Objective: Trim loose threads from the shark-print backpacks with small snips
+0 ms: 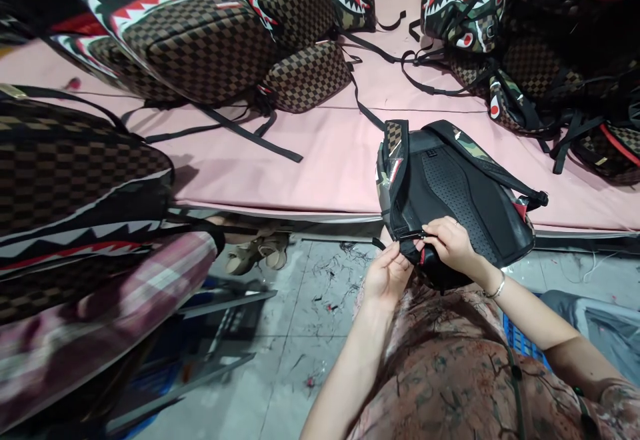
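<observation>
Fingers: both sets pinched shut on the lower edge of the black backpack (453, 193), close together, thumbs on top.
Left hand (387, 275): my fingers (399, 251) grip the black zipper edge at the bag's bottom corner, palm turned up.
Right hand (453, 243): my fingers (431, 232) closed on the same edge just beside the left, near a bit of red trim; bracelet (497, 288) on the wrist.
Backpack position: back panel up, mesh padding showing, half on the front edge of the pink worktop (320, 153), bottom end hanging over toward my lap.
Strap: camo shoulder strap (487, 163) runs diagonally across the back panel, lying on it.
Worktop left: pile of checkered shark-mouth backpacks (200, 33), loose black straps trailing out.
Worktop right: another heap of shark-mouth bags (525, 47), well apart from mine.
Near left: checkered bag (75, 180) close to camera, over a plaid cloth (100, 307).
Floor (300, 320): grey tiles, thread scraps scattered; sandals (257, 251) under the worktop edge.
</observation>
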Demonstrator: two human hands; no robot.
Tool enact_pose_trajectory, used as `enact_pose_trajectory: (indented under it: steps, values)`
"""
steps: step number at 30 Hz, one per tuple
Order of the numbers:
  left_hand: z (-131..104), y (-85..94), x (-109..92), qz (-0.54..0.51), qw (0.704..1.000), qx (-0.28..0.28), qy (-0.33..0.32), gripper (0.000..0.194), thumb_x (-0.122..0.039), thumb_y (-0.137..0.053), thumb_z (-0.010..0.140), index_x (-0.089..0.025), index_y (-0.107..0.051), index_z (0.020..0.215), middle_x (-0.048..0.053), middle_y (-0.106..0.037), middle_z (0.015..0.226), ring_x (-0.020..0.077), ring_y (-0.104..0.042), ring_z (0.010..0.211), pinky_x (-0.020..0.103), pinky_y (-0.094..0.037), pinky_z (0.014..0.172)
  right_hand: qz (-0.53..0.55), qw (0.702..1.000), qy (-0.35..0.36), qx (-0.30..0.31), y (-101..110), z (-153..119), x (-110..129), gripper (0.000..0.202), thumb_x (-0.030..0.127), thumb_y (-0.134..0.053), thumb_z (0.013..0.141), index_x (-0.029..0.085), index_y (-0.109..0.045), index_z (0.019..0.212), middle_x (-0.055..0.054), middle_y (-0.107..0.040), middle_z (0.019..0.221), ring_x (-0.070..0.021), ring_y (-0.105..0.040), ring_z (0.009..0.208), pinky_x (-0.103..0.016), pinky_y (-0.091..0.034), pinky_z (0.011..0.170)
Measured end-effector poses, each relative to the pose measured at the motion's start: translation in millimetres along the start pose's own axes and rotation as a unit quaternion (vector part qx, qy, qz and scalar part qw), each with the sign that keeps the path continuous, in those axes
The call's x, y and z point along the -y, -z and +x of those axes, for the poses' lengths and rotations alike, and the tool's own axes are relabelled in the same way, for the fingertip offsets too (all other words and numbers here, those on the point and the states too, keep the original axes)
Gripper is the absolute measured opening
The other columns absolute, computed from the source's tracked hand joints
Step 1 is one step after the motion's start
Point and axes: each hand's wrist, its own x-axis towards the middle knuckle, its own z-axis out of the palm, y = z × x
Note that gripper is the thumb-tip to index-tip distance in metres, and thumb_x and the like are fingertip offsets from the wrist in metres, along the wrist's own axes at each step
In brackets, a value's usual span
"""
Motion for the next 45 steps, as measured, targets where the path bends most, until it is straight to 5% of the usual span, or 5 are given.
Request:
enact_pose_trajectory:
  steps: [17,22,28,37,45]
  values:
    - [2.3,-0.5,4.0,0.027,0.999,0.007,-0.028,0.020,-0.006,-0.054,0.075,-0.003,-0.065,0.091,0.019,-0.068,0.097,0.0266,-0.062,0.099,0.040,-0.044,0.096,0.058,0.997,-0.051,-0.014,-2.3,5.4,5.8,0.011,0.021,-0.049,0.085,0.019,-0.060,0.085,-0.005,-0.065,0.080,-0.0160,-0.058,0.075,-0.031,-0.046,0.073]
    - [1.5,2.0,0.7,0.065,0.997,0.011,-0.048,0.023,-0.008,-0.059,0.073,-0.006,-0.065,0.095,0.015,-0.070,0.094,0.0227,-0.065,0.092,0.035,-0.047,0.092,0.289,0.911,-0.292,-0.041,-14.4,4.1,18.7,0.014,0.027,-0.055,0.079,0.019,-0.052,0.090,0.000,-0.060,0.078,-0.0118,-0.057,0.067,-0.025,-0.047,0.063]
    - [1.4,10.5,-6.2,0.192,0.980,0.007,-0.059,0.022,-0.017,-0.067,0.068,-0.013,-0.068,0.090,0.009,-0.070,0.090,0.0154,-0.065,0.082,0.023,-0.048,0.077,0.379,0.831,-0.407,-0.019,-31.0,-4.2,39.1,0.036,0.025,-0.072,0.058,0.018,-0.051,0.087,0.006,-0.051,0.068,-0.0076,-0.045,0.057,-0.021,-0.042,0.057]
    - [8.7,-0.5,-37.2,0.636,0.732,0.033,-0.242,0.022,-0.035,-0.064,0.070,-0.015,-0.063,0.061,-0.004,-0.050,0.053,0.0083,-0.039,0.052,0.021,-0.028,0.050,0.388,0.802,-0.453,-0.044,-33.9,-6.9,55.5,0.030,0.033,-0.072,0.058,0.019,-0.050,0.072,0.010,-0.028,0.051,-0.0067,-0.024,0.047,-0.019,-0.025,0.044]
    - [15.4,3.1,-3.1,0.384,0.879,0.002,-0.284,0.021,-0.034,-0.065,0.068,-0.015,-0.059,0.061,-0.005,-0.048,0.055,0.0074,-0.039,0.053,0.019,-0.033,0.053,0.305,0.884,-0.353,-0.037,-6.1,-4.8,45.0,0.031,0.028,-0.071,0.064,0.020,-0.062,0.093,0.008,-0.042,0.054,-0.0081,-0.035,0.048,-0.022,-0.035,0.052]
